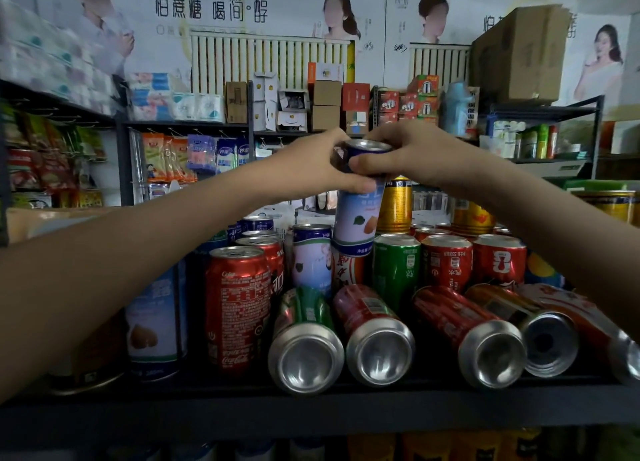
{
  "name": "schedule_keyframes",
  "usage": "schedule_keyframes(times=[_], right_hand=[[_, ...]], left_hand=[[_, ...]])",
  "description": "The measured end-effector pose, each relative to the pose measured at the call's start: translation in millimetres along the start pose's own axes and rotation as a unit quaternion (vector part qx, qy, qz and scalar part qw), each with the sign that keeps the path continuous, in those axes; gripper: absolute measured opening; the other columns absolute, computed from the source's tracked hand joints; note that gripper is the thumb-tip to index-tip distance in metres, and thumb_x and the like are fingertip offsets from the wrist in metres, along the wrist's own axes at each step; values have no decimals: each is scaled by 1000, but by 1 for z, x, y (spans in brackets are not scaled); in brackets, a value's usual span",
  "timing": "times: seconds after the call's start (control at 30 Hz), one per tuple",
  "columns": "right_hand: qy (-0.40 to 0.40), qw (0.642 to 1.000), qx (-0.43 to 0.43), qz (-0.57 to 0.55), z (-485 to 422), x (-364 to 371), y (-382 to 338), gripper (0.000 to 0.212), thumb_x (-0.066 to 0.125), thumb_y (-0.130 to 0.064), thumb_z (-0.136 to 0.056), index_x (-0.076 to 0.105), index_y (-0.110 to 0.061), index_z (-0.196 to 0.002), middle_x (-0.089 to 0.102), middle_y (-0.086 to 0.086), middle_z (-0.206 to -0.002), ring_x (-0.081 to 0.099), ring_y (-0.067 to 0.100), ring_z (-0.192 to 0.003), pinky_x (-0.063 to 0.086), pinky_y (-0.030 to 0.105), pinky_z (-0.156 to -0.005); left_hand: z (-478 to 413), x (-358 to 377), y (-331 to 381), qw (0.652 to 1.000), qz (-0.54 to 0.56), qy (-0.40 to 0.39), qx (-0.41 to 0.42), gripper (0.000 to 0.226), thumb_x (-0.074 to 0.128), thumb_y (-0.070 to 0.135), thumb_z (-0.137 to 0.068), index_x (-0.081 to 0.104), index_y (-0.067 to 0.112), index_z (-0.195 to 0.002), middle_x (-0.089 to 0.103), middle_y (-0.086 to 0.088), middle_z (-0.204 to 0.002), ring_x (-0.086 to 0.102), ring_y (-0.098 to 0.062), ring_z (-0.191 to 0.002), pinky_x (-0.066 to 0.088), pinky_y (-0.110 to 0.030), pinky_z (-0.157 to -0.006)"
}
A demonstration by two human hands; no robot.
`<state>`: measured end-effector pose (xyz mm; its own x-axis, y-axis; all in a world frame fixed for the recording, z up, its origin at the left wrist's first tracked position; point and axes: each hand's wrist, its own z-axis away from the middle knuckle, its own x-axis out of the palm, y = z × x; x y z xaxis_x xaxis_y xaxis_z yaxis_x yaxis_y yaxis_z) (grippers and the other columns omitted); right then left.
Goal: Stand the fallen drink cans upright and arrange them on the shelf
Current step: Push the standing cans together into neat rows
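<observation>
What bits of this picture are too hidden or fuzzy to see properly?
Head view:
The held can: upper label covered by the left hand and right hand.
The rightmost fallen can: cut off by the right edge.
The tall blue can: top hidden behind the left forearm.
The yellow goods below the shelf: dark, blurred.
</observation>
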<state>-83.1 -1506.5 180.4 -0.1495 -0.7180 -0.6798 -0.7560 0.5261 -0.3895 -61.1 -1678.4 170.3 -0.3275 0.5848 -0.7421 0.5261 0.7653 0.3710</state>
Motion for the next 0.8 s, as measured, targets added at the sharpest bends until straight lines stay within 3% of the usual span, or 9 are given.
schedule_keyframes(times=[0.13, 0.27, 0.37, 0.47, 0.53, 0.6, 0.7, 0.8], right_hand=[[-8, 1000, 17, 24, -3, 11, 14, 35, 70, -41, -79, 69, -10, -96, 68, 4, -88, 62, 14, -79, 47, 26, -66], [-41, 998, 44, 16, -5, 15, 23, 38, 71, -42, -78, 70, -7, -93, 69, 8, -87, 64, 18, -81, 49, 27, -68], [-76, 995, 58, 17, -5, 18, 25, 45, 72, -44, -77, 69, -5, -100, 68, 9, -102, 61, 16, -89, 47, 25, -71], [-106, 991, 80, 30, -4, 21, 26, 56, 71, -48, -75, 67, -5, -111, 63, 7, -121, 57, 18, -108, 44, 29, -87], [-122, 987, 90, 48, -3, 23, 27, 53, 70, -46, -77, 68, -4, -109, 63, 8, -121, 55, 20, -112, 42, 32, -91], [-136, 984, 93, 69, -3, 27, 29, 52, 71, -49, -76, 70, -5, -102, 66, 6, -113, 58, 20, -104, 45, 30, -83], [-156, 979, 94, 96, -4, 33, 33, 59, 72, -51, -74, 68, -2, -108, 66, 6, -115, 60, 22, -101, 48, 34, -88], [-174, 974, 89, 115, -4, 40, 36, 65, 71, -48, -77, 59, -4, -124, 59, 3, -126, 55, 16, -104, 42, 27, -90]], left_hand=[[3, -5, -4, 973, -186, -133, -40, 70, 66, 55, -76, 42, 24, -134, 53, 2, -131, 52, -14, -112, 42, -28, -95], [2, 3, -15, 913, -311, -229, -132, 77, 51, 62, -84, 38, 12, -141, 44, -5, -141, 45, -22, -125, 37, -29, -96], [-6, 7, -26, 910, -294, -247, -158, 69, 54, 64, -81, 56, 7, -119, 55, -7, -123, 54, -23, -109, 43, -32, -89], [-11, 7, -32, 928, -250, -224, -160, 61, 64, 59, -77, 65, 5, -106, 63, -8, -111, 59, -21, -94, 47, -29, -78], [-13, 6, -33, 939, -221, -209, -163, 58, 69, 54, -75, 65, 3, -101, 64, -10, -103, 58, -20, -83, 49, -26, -70], [-13, 6, -34, 946, -185, -200, -175, 51, 73, 49, -74, 64, 5, -98, 57, -9, -95, 55, -21, -77, 52, -26, -65], [-12, 6, -35, 950, -158, -188, -191, 53, 76, 43, -72, 65, 2, -105, 60, -10, -104, 60, -22, -80, 54, -27, -66], [-12, 5, -33, 954, -137, -173, -201, 51, 77, 41, -72, 65, 4, -104, 62, -11, -109, 68, -25, -86, 58, -29, -69]])
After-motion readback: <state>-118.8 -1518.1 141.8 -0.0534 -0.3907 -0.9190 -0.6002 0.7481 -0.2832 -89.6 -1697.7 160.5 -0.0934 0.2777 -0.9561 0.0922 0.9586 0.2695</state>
